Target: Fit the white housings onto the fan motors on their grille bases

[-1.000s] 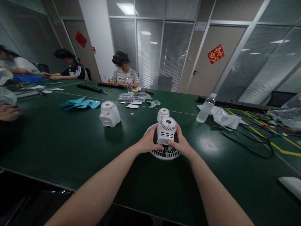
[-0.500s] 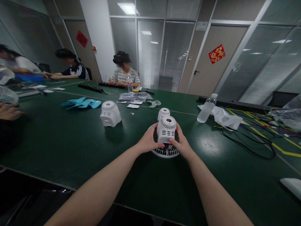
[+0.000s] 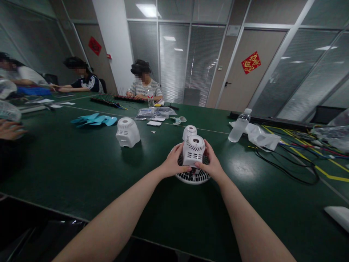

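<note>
Between my hands is a white vented fan housing (image 3: 194, 151), held over a round white fan grille (image 3: 193, 179) that lies on the green table. My left hand (image 3: 174, 161) grips the housing's left side, thumb at its lower front edge. From the right, my right hand (image 3: 211, 162) closes on the same housing, its thumb near the other thumb. Dark and reddish parts show in the gap under the housing. Just behind stands a second white housing (image 3: 189, 131), partly hidden. Another white housing (image 3: 127, 132) sits apart to the left.
Blue fan blades (image 3: 94, 119) lie at the left. A water bottle (image 3: 240, 125) leans on white plastic wrap (image 3: 261, 136), with loose black cables (image 3: 289, 171) to the right. Plastic bags (image 3: 155, 113) lie farther back. Several people sit around the table (image 3: 81, 174); one person's hand (image 3: 11, 129) shows at far left.
The housing and both my hands have shifted very slightly, the housing a touch to the right. My grip stays the same.
</note>
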`<state>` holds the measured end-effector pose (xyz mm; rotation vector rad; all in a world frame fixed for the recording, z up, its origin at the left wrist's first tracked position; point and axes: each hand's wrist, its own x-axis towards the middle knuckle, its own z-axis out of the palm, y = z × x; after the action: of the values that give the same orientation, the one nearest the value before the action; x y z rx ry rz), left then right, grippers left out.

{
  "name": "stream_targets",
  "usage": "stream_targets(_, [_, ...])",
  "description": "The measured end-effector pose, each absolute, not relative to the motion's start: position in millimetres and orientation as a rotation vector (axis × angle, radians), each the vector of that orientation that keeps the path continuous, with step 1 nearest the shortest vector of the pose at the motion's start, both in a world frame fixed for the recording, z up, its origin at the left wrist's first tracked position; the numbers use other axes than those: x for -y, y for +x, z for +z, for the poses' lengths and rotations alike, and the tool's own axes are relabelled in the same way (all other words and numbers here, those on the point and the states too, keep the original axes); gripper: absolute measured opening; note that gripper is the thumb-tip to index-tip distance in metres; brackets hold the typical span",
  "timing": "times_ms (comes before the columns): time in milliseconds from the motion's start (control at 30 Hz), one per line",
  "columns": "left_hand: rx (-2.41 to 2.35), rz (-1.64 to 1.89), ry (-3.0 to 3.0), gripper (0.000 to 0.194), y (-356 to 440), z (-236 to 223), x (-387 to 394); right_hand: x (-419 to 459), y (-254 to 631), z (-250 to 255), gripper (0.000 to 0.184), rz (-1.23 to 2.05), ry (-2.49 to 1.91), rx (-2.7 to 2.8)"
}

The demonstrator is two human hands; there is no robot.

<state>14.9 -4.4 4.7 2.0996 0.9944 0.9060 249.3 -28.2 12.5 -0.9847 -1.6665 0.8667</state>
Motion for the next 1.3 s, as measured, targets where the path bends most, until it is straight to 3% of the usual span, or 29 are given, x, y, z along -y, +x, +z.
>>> stream_targets(567, [-0.986,0.91,2.084,0.114,16,12,12,31,248,18,0.107,0.999,-0.95,1.661])
stream_targets(867, [-1.098,0.904,2.158,0.121,17,16,17,28,249,11,0.105,0.917,-0.906,1.663])
stream_targets(1300, [-1.132,0.844,2.19,0.111,17,18,15,41,258,36,0.098,0.864,-1.124,1.82])
